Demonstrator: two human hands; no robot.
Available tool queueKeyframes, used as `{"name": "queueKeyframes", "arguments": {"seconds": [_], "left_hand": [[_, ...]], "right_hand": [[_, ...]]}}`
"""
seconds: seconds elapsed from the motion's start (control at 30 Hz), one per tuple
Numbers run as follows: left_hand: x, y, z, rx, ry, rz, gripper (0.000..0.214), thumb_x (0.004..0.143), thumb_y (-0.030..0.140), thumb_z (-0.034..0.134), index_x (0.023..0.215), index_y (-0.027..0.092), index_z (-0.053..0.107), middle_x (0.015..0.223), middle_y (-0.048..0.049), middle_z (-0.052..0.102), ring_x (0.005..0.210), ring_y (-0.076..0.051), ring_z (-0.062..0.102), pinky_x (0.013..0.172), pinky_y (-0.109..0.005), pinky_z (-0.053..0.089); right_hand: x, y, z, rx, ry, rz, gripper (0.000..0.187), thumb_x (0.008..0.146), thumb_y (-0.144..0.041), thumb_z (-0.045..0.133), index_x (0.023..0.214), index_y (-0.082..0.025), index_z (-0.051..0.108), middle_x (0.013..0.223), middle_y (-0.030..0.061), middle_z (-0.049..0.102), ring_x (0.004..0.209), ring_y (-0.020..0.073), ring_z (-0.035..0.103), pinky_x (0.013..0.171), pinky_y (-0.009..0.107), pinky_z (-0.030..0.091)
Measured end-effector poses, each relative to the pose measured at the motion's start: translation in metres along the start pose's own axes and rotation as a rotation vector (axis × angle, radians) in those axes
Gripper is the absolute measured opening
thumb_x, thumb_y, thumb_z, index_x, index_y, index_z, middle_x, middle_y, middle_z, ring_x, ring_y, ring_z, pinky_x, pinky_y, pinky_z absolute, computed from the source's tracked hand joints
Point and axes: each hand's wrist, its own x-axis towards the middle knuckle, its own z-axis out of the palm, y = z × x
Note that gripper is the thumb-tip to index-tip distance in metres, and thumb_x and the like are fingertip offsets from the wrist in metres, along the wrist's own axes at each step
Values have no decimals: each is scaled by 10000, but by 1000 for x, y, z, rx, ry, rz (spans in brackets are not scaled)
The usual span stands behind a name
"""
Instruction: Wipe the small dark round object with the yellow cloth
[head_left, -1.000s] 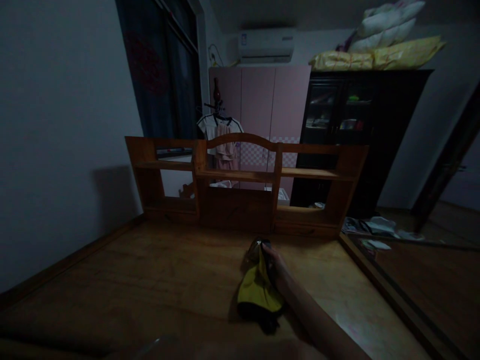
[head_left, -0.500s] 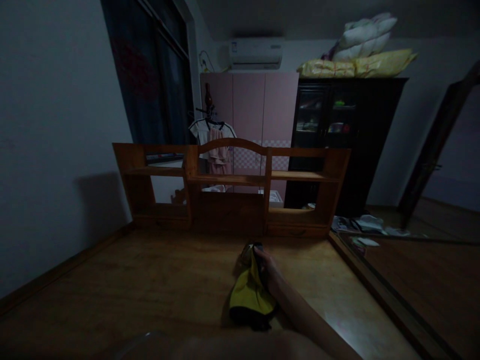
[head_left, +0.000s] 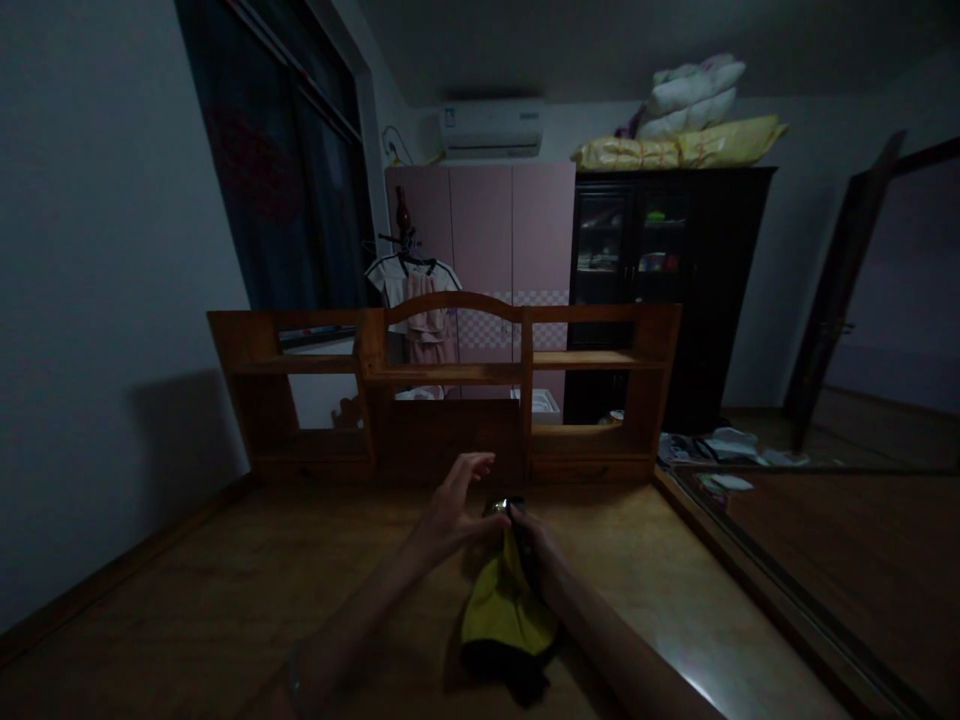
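The room is dim. My right hand (head_left: 531, 535) is closed round a yellow cloth (head_left: 504, 610) and a small shiny dark object (head_left: 501, 506) at its top; I cannot make out what the object is. The cloth hangs down onto the wooden surface (head_left: 225, 610), with a black part at its lower end. My left hand (head_left: 454, 496) reaches in from the left with its fingers spread, open, just left of and nearly touching the shiny object. Both forearms stretch across the wood from the bottom of the view.
A wooden shelf unit (head_left: 442, 385) with open compartments stands at the far edge of the surface. Behind it are a pink wardrobe (head_left: 495, 250), a dark cabinet (head_left: 660, 290) topped with bedding, hanging clothes and an air conditioner (head_left: 491, 128). Papers litter the floor (head_left: 720, 450) on the right.
My left hand has come into view from below and reached up beside the shiny object. The right hand stays on the cloth. The view has tilted down a little.
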Motion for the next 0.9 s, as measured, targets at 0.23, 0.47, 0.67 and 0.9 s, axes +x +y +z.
{"name": "queueKeyframes", "arguments": {"seconds": [0.23,0.47,0.67,0.9], "left_hand": [[-46,-77,36,-51,-188,-111,976,621,490,775,1415,272,252,1433,-110,306,1312,-297,329,1070,-456,329],[-50,-68,28,-45,-161,-135,829,733,396,714,1414,350,245,1438,-45,334,1300,-262,371,1072,-437,343],[-55,-70,30,-81,-128,-146,857,740,281,720,1421,357,205,1412,-33,366,1280,-232,401,1061,-398,364],[-61,-75,31,-111,-87,-166,902,711,135,710,1423,339,195,1403,-46,335,1263,-221,405,1046,-381,379]], "right_hand": [[-3,-10,3,-14,36,-91,377,714,-461,709,919,-145,683,820,71,726,712,215,676,632,290,514],[-6,-17,8,-57,32,-133,364,724,-476,701,905,-160,699,835,62,720,688,187,660,627,273,507],[-15,-20,15,-111,6,-84,323,758,-417,691,935,-148,696,801,60,716,647,159,648,607,249,489],[-20,-21,21,-148,-195,-130,418,651,-210,775,1051,-176,657,979,59,693,832,189,644,760,289,473]]}}
